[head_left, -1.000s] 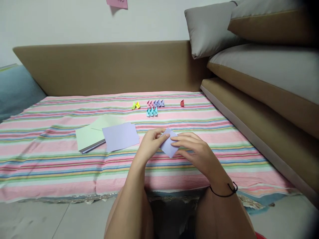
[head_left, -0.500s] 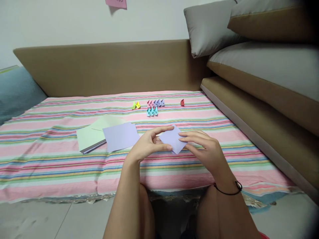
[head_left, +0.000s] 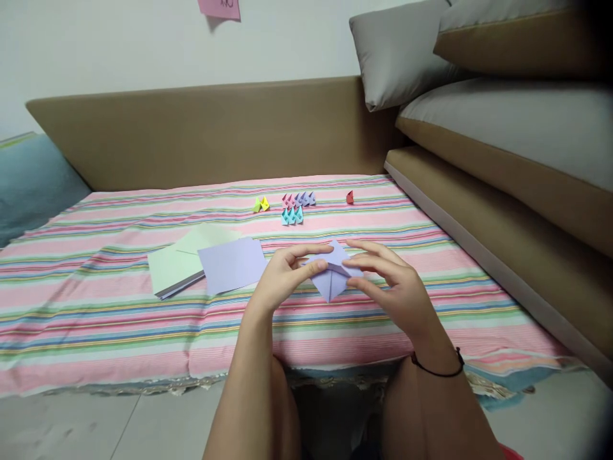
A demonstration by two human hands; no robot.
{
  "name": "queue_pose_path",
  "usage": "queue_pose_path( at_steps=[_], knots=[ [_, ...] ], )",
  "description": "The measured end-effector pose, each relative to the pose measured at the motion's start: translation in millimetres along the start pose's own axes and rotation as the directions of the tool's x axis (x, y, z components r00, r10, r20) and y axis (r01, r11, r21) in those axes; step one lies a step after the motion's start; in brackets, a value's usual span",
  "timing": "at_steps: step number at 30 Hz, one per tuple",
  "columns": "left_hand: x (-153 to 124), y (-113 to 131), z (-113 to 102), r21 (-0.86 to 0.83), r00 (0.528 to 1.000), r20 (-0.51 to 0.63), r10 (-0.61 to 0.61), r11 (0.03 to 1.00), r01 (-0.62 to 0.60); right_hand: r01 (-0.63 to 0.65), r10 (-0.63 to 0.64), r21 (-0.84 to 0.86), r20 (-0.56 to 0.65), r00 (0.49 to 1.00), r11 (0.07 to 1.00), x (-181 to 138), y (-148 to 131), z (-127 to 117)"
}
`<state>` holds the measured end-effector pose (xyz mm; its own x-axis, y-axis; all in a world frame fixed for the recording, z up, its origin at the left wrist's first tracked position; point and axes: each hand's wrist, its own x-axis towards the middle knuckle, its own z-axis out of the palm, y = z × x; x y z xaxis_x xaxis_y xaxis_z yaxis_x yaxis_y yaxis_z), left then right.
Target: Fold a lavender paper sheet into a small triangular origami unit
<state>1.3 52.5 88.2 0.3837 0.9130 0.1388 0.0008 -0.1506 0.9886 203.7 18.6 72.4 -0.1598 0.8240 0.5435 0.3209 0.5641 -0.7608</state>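
Both of my hands hold a small lilac paper above the striped cloth. My left hand pinches its left side with thumb and fingers. My right hand pinches its right side; a black band circles that wrist. The paper is folded into a downward point with a centre crease. A stack of lilac and pale green sheets lies just left of my left hand.
Small folded paper pieces stand further back: yellow-green ones, a pink, lilac and blue cluster, and a single red one. A brown padded backrest runs behind. Stacked cushions rise at the right. A pink note hangs on the wall.
The flat lilac square has been folded in my hands into a pointed shape with a centre crease. Both hands shifted slightly as the fingers pressed the flaps together.
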Motion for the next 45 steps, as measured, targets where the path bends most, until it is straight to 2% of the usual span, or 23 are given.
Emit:
queue_pose_path(
  at_steps=[3,6,9,13,16,22,26,36,45],
  knots=[
    [1,0,5,0.003,0.999,-0.006,0.051,0.999,-0.051,-0.108,0.127,0.164,-0.111,0.986,0.981,1,0,7],
    [2,1,10,-0.044,0.998,0.0,0.059,0.997,-0.059,-0.184,0.243,0.28,-0.193,0.951,0.942,1,0,13],
    [3,1,14,-0.091,0.998,0.012,0.064,0.994,-0.063,-0.24,0.321,0.328,-0.223,0.92,0.914,2,0,16],
    [4,0,20,-0.15,0.997,0.037,0.069,0.987,-0.062,-0.267,0.363,0.338,-0.266,0.893,0.902,3,2,18],
    [5,0,26,-0.168,0.998,0.009,0.061,0.984,-0.059,-0.25,0.361,0.361,-0.285,0.888,0.899,3,3,18],
    [7,0,34,-0.104,0.982,-0.19,-0.013,0.995,-0.007,-0.211,0.318,0.34,-0.298,0.9,0.916,2,1,21],
    [7,1,36,-0.079,0.965,-0.262,-0.017,0.997,-0.004,-0.2,0.304,0.323,-0.313,0.9,0.925,2,-2,24],
    [6,3,37,-0.067,0.96,-0.278,-0.025,0.998,0.007,-0.205,0.301,0.294,-0.334,0.893,0.934,2,-5,25],
    [4,7,37,0.009,0.959,-0.28,0.041,0.999,-0.04,-0.19,0.276,0.269,-0.333,0.902,0.944,1,-9,24]
  ],
)
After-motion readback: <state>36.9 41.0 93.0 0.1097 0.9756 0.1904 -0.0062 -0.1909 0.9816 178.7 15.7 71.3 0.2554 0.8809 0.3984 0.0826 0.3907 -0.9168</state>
